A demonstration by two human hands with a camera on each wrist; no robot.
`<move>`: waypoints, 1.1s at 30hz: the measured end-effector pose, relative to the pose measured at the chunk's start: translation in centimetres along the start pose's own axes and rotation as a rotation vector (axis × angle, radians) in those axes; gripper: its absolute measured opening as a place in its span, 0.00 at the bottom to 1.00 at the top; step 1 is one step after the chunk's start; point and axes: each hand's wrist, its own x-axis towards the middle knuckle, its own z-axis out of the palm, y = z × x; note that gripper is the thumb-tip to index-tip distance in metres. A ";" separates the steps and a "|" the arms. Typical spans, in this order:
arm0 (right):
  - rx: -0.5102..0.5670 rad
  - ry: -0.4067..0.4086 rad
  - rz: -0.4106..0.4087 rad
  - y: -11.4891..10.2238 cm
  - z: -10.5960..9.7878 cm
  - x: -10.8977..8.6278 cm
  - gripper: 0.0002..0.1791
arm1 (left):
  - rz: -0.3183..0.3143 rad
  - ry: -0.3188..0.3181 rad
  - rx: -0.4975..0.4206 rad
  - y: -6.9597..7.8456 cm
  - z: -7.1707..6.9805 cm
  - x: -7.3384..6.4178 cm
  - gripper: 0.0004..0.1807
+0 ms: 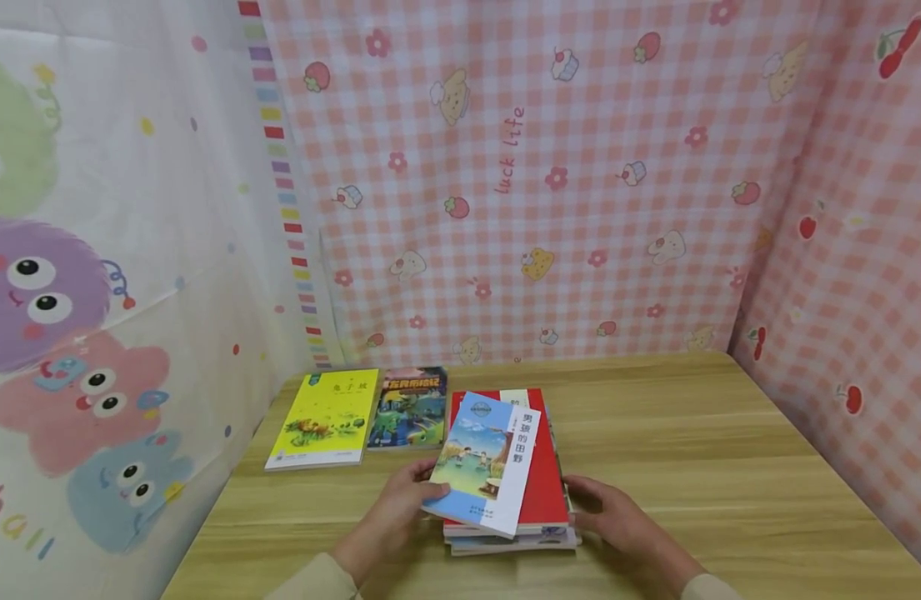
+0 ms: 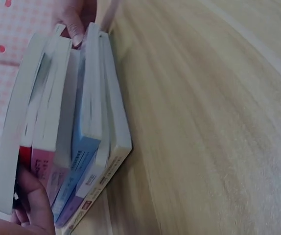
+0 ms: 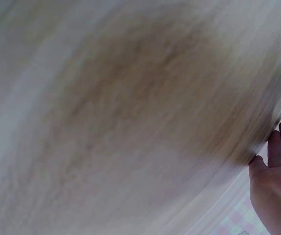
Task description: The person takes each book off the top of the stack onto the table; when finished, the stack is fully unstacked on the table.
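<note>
My left hand (image 1: 402, 505) pinches the left edge of a blue-and-white paperback book (image 1: 475, 450), thumb on its cover, which shows two figures in water. That book lies askew on top of a stack, over a red book (image 1: 548, 487). In the left wrist view my left fingers sit between the top book (image 2: 14, 127) and the rest, and this edge stands a little apart. My right hand (image 1: 618, 518) is at the stack's right side, its fingers fairly straight along the edges. Lower books (image 1: 513, 547) stick out toward me.
A yellow book (image 1: 328, 417) lies flat at the table's back left, with a dark, colourful comic-style book (image 1: 410, 408) beside it. The wooden table (image 1: 693, 433) reaches back to a pink checked curtain (image 1: 550, 225). A white cartoon-printed sheet (image 1: 160, 250) hangs along the left side.
</note>
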 end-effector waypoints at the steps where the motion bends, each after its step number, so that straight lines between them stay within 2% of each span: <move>1: -0.004 0.000 -0.001 0.0 0.0 0.0 0.31 | 0.004 -0.011 -0.016 0.0 -0.2 0.0 0.36; 5: -0.002 -0.002 0.028 -0.2 0.0 0.0 0.32 | 0.001 -0.040 -0.066 -0.2 -1.2 0.0 0.35; 9: -0.004 -0.001 0.039 -0.2 0.1 0.0 0.32 | -0.006 -0.053 -0.066 -0.1 -2.1 -0.4 0.35; 17: -0.011 0.026 0.032 -0.1 0.2 0.0 0.32 | 0.015 -0.078 -0.111 0.2 -2.9 -1.2 0.36; 25: 0.012 0.007 -0.005 0.0 0.0 0.1 0.32 | -0.001 0.004 -0.165 1.0 -3.8 -1.6 0.36; 29: 0.017 0.002 -0.001 -0.1 0.0 0.1 0.32 | 0.006 0.047 -0.176 1.7 -4.7 -2.2 0.34; 33: 0.017 -0.001 -0.009 0.0 0.0 0.0 0.32 | 0.000 0.096 -0.181 1.8 -6.2 -2.7 0.33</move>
